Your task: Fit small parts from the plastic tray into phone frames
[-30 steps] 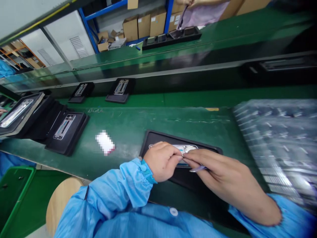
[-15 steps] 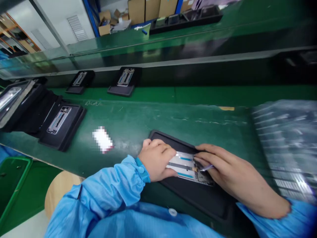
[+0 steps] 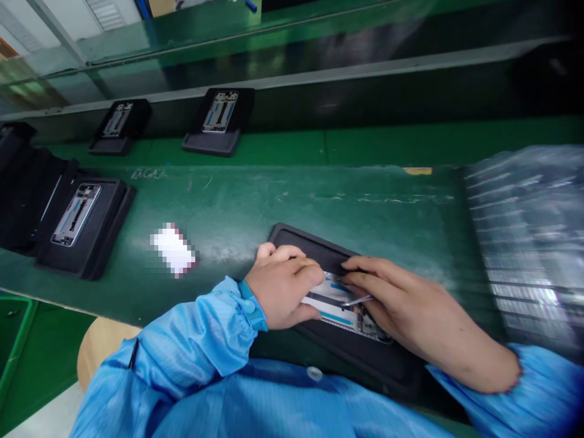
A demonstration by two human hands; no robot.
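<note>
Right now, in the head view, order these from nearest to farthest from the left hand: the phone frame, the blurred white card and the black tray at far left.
1. phone frame: touching the left hand, to its right.
2. white card: on the green belt, to the hand's left.
3. black tray: farther left along the belt.
</note>
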